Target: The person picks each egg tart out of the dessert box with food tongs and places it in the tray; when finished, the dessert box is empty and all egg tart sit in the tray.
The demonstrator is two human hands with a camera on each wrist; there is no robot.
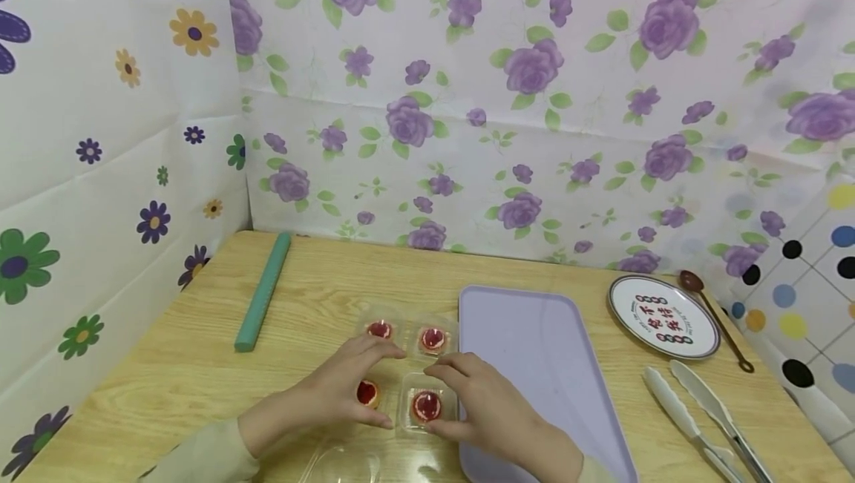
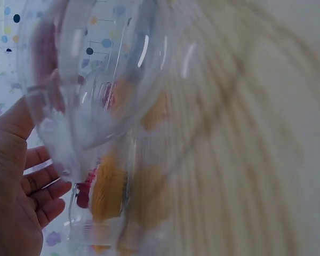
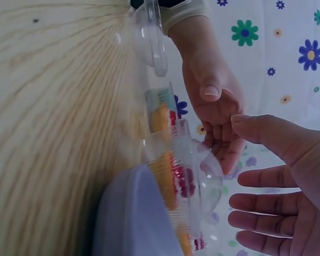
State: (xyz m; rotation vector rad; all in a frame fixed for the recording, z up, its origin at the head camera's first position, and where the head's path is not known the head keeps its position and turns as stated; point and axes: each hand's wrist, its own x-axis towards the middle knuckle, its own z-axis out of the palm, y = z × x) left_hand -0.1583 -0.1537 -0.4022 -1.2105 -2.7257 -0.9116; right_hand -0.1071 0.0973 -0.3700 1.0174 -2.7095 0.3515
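Several small tarts with glossy red tops sit in clear plastic boxes at the table's middle. In the head view, the front-right tart lies in an open box tray, between my two hands. My left hand hovers over the front-left tart, partly covering it; its fingers are spread and hold nothing. My right hand is at the right side of the front-right box, fingers loosely bent and free of any object. Farther back, the back-right tart and back-left tart are under clear plastic. A clear domed lid looms in the left wrist view.
A lavender tray lies just right of the boxes. Beyond it are a printed plate, a brown spoon and tongs. At the left lies a green roll. A clear lid is at the near edge.
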